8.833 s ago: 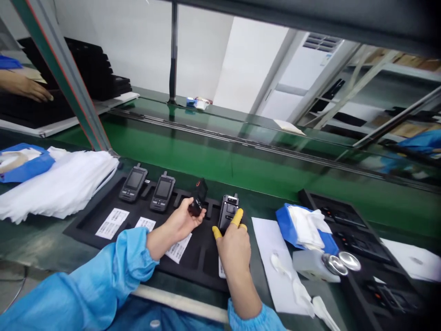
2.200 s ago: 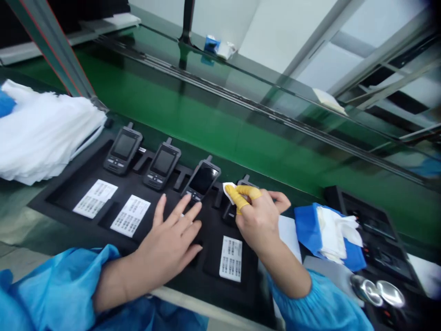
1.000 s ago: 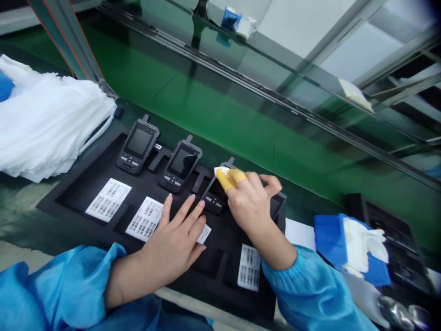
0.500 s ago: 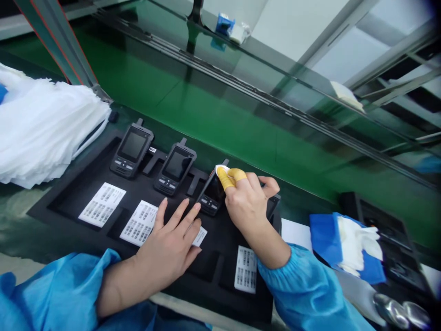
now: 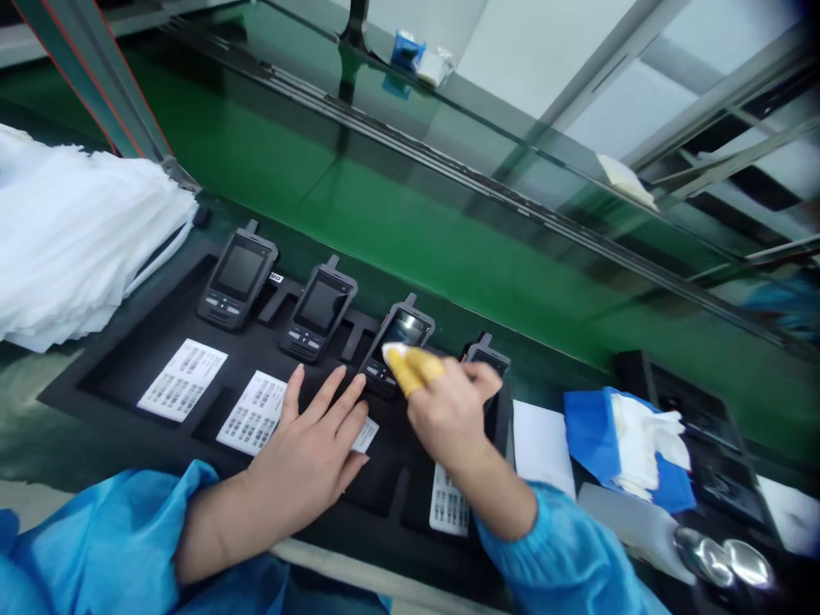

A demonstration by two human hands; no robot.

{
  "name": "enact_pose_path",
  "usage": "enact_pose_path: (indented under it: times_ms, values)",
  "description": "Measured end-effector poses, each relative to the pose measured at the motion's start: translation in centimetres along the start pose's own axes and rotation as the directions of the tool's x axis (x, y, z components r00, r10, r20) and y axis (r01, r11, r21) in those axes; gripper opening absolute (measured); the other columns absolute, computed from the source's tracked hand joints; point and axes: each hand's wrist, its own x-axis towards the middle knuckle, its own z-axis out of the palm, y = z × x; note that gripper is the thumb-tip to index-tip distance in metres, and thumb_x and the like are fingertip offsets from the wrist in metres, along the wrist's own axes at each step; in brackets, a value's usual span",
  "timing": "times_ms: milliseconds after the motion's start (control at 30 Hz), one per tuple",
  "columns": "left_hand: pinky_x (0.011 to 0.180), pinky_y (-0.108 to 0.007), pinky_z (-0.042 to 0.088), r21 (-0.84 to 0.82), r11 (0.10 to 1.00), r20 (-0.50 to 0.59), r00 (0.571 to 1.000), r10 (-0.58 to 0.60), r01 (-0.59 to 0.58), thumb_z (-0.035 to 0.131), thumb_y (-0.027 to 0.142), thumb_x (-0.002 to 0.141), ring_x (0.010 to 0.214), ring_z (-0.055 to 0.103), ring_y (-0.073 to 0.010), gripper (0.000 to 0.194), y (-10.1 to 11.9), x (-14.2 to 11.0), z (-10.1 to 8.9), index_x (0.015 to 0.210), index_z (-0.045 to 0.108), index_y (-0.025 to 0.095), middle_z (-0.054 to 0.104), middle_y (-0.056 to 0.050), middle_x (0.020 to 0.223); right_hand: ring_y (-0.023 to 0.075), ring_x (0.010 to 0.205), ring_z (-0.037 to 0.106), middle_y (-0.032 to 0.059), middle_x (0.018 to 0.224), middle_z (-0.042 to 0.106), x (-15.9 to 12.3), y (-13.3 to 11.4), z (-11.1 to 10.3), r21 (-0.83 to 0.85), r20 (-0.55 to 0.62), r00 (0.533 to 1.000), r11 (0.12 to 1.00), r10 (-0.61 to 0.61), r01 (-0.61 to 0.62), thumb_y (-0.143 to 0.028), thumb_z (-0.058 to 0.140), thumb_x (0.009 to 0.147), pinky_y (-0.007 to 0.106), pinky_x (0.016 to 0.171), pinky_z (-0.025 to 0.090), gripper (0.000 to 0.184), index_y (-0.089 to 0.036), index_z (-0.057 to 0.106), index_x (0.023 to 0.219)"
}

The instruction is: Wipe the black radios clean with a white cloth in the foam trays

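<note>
A black foam tray holds a row of black handheld devices with screens. My right hand, with yellow finger cots on two fingers, pinches a small white wipe against the lower part of the third device. My left hand lies flat with fingers spread on the tray just below that device, partly covering a barcode label. Two more devices sit to the left and a fourth device shows behind my right hand.
White barcode labels lie in the tray's lower pockets. A stack of white cloths sits at left. A blue-and-white cloth bundle, a metal-topped dispenser and another black tray are at right. A green conveyor belt runs behind.
My right hand has drawn the wipe down from the top of the third device to its lower part, uncovering the screen. My left hand has stayed flat on the tray.
</note>
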Motion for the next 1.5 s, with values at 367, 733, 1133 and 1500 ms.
enact_pose_path:
  times_ms: [367, 733, 1133, 1500]
  values:
    - [0.111, -0.062, 0.004, 0.002, 1.000, 0.015, 1.000, -0.012, 0.012, 0.052, 0.038, 0.087, 0.133, 0.035, -0.0326, 0.039, 0.0, -0.1, 0.0, 0.121, 0.058, 0.019, 0.046, -0.008, 0.141, 0.0146, 0.075, 0.042, 0.0002, 0.070, 0.056, -1.1, -1.5, -0.5, 0.087, 0.043, 0.983, 0.981, -0.177, 0.173, -0.012, 0.049, 0.083, 0.037, 0.081, 0.022, 0.023, -0.022, 0.066, 0.071]
    - [0.111, -0.062, 0.001, 0.002, 1.000, 0.020, 1.000, -0.012, 0.012, 0.054, 0.038, 0.086, 0.133, 0.034, -0.0322, 0.038, -0.1, 0.1, -0.1, 0.119, 0.059, 0.019, 0.047, -0.008, 0.140, 0.0138, 0.072, 0.044, 0.0015, 0.080, 0.064, -1.6, -0.7, -0.5, 0.057, 0.077, 0.997, 0.998, -0.017, 0.013, -0.009, 0.050, 0.082, 0.036, 0.078, 0.022, 0.021, -0.020, 0.067, 0.075]
    - [0.112, -0.056, -0.007, -0.011, 0.999, -0.107, 0.994, -0.037, 0.036, 0.055, 0.040, 0.086, 0.132, 0.037, -0.0286, 0.030, -2.9, -2.1, -2.6, 0.107, 0.062, 0.021, 0.053, -0.006, 0.135, 0.0145, 0.079, 0.051, 0.0028, 0.094, 0.065, 3.6, -2.7, -0.8, 0.061, 0.011, 0.997, 0.995, 0.080, -0.081, 0.001, 0.045, 0.072, 0.036, 0.079, 0.024, 0.041, -0.022, 0.066, 0.098]
    - [0.110, -0.063, 0.004, 0.013, 0.989, -0.068, 0.986, -0.149, 0.150, 0.055, 0.042, 0.086, 0.131, 0.037, -0.0322, 0.035, -7.0, -3.4, -2.4, 0.112, 0.062, 0.021, 0.052, -0.005, 0.136, 0.0142, 0.075, 0.043, 0.0035, 0.085, 0.063, 8.1, -4.8, 3.8, -0.049, -0.027, 0.994, 0.994, -0.101, 0.100, -0.004, 0.048, 0.079, 0.037, 0.081, 0.020, 0.025, -0.019, 0.068, 0.079]
